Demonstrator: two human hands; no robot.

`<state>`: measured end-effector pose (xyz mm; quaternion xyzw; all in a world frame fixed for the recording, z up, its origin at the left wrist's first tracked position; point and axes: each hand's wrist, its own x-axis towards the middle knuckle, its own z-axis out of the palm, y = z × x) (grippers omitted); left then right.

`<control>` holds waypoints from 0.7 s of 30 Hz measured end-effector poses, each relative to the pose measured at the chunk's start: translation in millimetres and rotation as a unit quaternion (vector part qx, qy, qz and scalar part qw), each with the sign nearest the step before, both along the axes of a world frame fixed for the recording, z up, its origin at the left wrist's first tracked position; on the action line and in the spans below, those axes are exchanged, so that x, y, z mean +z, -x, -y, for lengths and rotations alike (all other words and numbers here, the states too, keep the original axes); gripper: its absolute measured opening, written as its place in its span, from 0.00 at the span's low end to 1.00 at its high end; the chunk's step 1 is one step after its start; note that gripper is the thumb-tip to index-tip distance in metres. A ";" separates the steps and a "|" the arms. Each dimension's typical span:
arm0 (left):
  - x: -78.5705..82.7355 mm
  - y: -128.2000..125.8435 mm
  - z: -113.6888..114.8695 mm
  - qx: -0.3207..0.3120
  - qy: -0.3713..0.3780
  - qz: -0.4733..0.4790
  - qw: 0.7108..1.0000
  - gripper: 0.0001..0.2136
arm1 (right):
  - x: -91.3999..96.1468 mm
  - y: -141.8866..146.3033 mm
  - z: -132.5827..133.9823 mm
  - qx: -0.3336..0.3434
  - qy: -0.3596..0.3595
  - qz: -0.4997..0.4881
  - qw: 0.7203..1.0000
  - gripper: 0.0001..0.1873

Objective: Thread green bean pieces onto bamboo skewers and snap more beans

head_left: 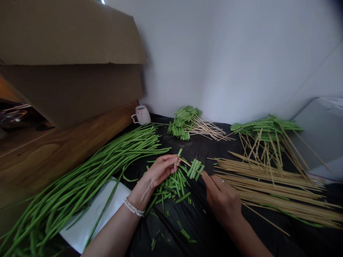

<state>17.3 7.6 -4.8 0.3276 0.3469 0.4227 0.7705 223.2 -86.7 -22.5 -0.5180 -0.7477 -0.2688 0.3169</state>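
My left hand [163,167] pinches a short piece of green bean [179,156] at the tip of a wooden skewer [185,162]. Several cut bean pieces [195,169] sit side by side on that skewer, close to my right hand [223,196], whose fingers are closed around its lower end. Beneath the skewer lies a loose pile of cut bean pieces [171,187] on the black sheet [209,232]. Long uncut green beans [107,157] spread out to the left of my left hand, partly over a white board [107,203].
Bare skewers [278,192] lie in a wide bundle at the right. Filled skewers are stacked at the back middle [187,117] and back right [268,126]. A mug [142,115] stands by the wall, near a large cardboard box [80,82]. A grey container [318,132] is at far right.
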 end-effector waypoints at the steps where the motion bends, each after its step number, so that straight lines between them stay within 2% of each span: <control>1: 0.0 -0.2 0.5 -0.010 -0.004 -0.001 1.000 0.10 | -0.1 0.2 0.1 0.000 0.003 0.000 1.000 0.15; 4: 1.5 -1.5 2.5 -0.026 -0.017 -0.006 0.999 0.10 | -1.1 0.5 0.3 -0.003 0.006 -0.002 1.000 0.15; 12: -0.8 -21.0 18.0 -0.015 -0.012 -0.079 0.997 0.11 | 0.7 4.6 1.2 0.018 0.007 -0.012 1.000 0.16; 15: 0.2 -16.8 15.3 -0.017 -0.075 -0.127 0.989 0.10 | 0.8 3.2 -0.1 0.017 0.007 -0.007 1.000 0.16; 17: 3.6 -4.0 6.3 0.002 -0.161 -0.200 0.966 0.10 | -0.2 -0.9 -2.2 0.004 -0.003 0.001 1.000 0.16; 18: 5.4 4.3 0.3 0.035 -0.204 -0.246 0.947 0.10 | -0.8 -3.5 -3.4 -0.008 -0.008 0.003 1.000 0.16; 20: 7.4 21.2 -11.5 0.138 -0.275 -0.333 0.891 0.08 | -2.1 -8.9 -5.6 -0.031 -0.013 0.001 0.999 0.16; 21: 7.4 28.0 -16.2 0.158 -0.309 -0.373 0.860 0.06 | -2.6 -11.0 -6.4 -0.038 -0.012 -0.001 0.999 0.17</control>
